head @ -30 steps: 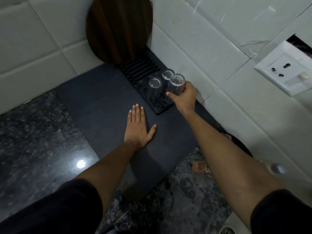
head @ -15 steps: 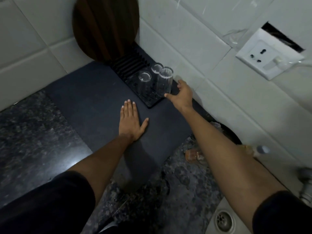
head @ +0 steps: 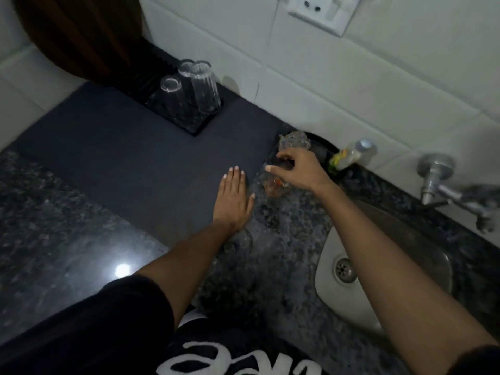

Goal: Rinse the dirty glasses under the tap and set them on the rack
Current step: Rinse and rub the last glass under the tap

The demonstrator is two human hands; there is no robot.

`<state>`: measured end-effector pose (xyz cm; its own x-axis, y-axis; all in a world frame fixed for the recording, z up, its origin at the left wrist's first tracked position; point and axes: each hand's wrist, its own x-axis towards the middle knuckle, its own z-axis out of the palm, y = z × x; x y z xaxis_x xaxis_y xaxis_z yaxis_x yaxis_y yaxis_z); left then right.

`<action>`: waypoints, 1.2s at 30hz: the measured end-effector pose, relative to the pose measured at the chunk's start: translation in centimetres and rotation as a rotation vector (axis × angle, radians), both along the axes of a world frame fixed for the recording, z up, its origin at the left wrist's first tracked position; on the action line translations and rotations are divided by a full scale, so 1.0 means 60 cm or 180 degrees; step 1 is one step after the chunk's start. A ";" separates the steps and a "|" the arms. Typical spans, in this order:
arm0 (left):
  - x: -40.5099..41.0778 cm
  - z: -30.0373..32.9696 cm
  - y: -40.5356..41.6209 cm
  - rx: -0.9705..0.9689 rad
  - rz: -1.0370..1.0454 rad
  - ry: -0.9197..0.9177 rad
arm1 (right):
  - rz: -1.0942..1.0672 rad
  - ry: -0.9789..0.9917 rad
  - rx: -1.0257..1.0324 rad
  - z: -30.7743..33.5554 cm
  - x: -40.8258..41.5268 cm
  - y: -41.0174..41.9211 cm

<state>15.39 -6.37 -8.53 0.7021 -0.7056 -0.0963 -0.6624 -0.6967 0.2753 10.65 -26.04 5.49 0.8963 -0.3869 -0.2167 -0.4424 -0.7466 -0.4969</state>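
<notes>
Three clear glasses [head: 203, 87] stand upside down on the black rack [head: 189, 125] near the tiled wall. My right hand [head: 297, 169] is over a dirty glass [head: 276, 186] with orange residue on the granite counter, fingers curled around its top. Another clear glass [head: 295, 142] stands just behind it, beside a dark round plate. My left hand [head: 234, 198] lies flat and open on the dark mat [head: 121, 158]. The steel tap [head: 443, 185] juts out at the right above the sink [head: 405, 266].
A small plastic bottle [head: 354, 155] lies by the wall behind the sink. A wooden board [head: 81, 36] leans against the wall behind the rack. A wall socket [head: 322, 9] sits above. The sink drain [head: 345, 269] is at lower right.
My right hand let go of the glass on the rack and moved back right to the dirty glass on the counter. The view swung right, showing the sink and tap.
</notes>
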 end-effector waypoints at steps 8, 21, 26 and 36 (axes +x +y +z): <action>-0.016 -0.003 -0.007 0.0283 0.0009 -0.0305 | -0.0258 -0.0170 0.0260 -0.062 -0.073 0.025; -0.105 0.062 -0.082 -0.0523 0.0058 0.0231 | -0.1402 -0.0972 0.0870 -0.053 -0.275 0.022; -0.249 0.125 -0.178 -0.1555 0.0074 0.0276 | -0.1653 -0.1068 0.0942 -0.045 -0.426 -0.036; -0.418 0.241 -0.405 -0.1731 -0.0593 0.0728 | -0.2218 -0.1489 0.0627 0.023 -0.592 -0.168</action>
